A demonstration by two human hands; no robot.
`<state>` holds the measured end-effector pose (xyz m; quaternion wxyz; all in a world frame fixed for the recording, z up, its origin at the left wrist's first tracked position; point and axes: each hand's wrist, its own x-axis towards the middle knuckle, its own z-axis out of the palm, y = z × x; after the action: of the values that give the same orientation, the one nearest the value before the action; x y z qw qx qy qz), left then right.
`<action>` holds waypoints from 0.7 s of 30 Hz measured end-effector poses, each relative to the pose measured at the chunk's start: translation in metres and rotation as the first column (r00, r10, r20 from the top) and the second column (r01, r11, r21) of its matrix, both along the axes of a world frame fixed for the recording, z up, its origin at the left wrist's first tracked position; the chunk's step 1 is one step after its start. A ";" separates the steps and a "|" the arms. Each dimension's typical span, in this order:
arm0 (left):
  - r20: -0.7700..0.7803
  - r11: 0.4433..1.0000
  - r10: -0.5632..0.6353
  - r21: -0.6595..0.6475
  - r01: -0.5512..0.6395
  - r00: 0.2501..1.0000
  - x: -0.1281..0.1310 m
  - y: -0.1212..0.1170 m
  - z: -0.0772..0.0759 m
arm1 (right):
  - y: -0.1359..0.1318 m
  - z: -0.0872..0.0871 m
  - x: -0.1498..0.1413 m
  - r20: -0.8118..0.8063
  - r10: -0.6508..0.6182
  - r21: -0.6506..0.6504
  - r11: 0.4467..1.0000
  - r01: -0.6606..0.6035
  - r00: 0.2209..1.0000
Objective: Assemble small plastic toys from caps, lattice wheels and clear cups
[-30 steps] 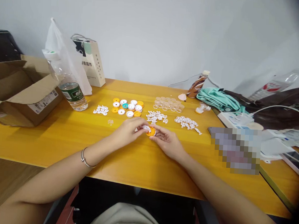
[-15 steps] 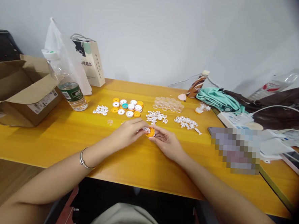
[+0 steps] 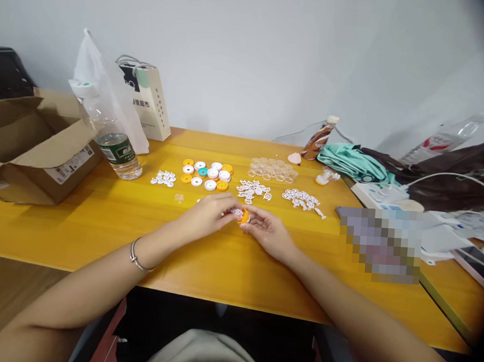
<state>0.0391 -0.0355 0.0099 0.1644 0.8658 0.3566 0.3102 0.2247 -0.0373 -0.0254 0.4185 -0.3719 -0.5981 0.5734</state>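
- Left hand: fingers drawn in close around a white part, partly covering it, just beside the disc.
- Right hand: thumb and fingers closed on an orange disc with a white side, between the two hands and above the table.
- Box: open, well off to the left of the left hand.
- Water bottle: beyond and left of the left hand, in front of the plastic bag and hiding some of it.
- Paper bag: upright, farther beyond the left hand, partly behind the plastic bag.
- White caps: a cluster beyond and left of the left hand; tiny rings lie nearer to it.
- Discs: white, orange and one teal, straight beyond the left hand.
- White wheels: just beyond the fingertips, with clear cups behind them.
- White strips: beyond and right of the right hand.
- Brown bottle and green cloth: farther out that way.
- Blurred slab and power strip: well right of the right hand.
- Against the earlier frames, the disc is tipped, its orange face showing narrower; both hands have barely moved.
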 end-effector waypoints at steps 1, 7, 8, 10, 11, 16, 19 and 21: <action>0.050 1.000 -0.009 -0.019 0.010 0.999 0.000 0.001 0.002 | 0.002 0.001 0.001 -0.021 -0.012 -0.008 1.000 0.011 1.000; 0.407 0.960 0.210 -0.257 -0.109 0.889 0.007 0.044 0.008 | 0.010 -0.001 0.006 -0.222 -0.118 -0.041 0.993 0.112 0.968; 0.382 0.951 0.251 -0.268 -0.154 0.889 0.010 0.057 0.008 | 0.010 -0.001 0.005 -0.246 -0.124 -0.049 0.992 0.116 0.961; 0.233 0.940 0.305 -0.227 -0.253 0.924 0.019 0.083 0.006 | 0.009 -0.001 0.004 -0.276 -0.122 -0.069 0.992 0.106 0.953; 0.144 0.942 0.309 -0.186 -0.281 0.940 0.026 0.096 0.005 | 0.008 0.000 0.003 -0.285 -0.117 -0.080 0.992 0.098 0.951; 0.007 0.912 0.397 -0.112 -0.394 0.918 0.066 0.139 -0.005 | 0.004 0.006 0.003 -0.304 -0.093 -0.094 0.993 0.067 0.948; 0.011 0.900 0.426 -0.103 -0.423 0.904 0.082 0.152 -0.013 | 0.003 0.007 0.005 -0.266 -0.101 -0.092 0.993 0.079 0.959; 0.019 0.895 0.438 -0.109 -0.433 0.899 0.086 0.156 -0.017 | 0.003 0.007 0.006 -0.234 -0.110 -0.086 0.992 0.092 0.966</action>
<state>0.1251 0.1204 -0.0068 0.1425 0.7476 0.5529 0.3391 0.2307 -0.0342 -0.0179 0.5019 -0.3458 -0.5023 0.6134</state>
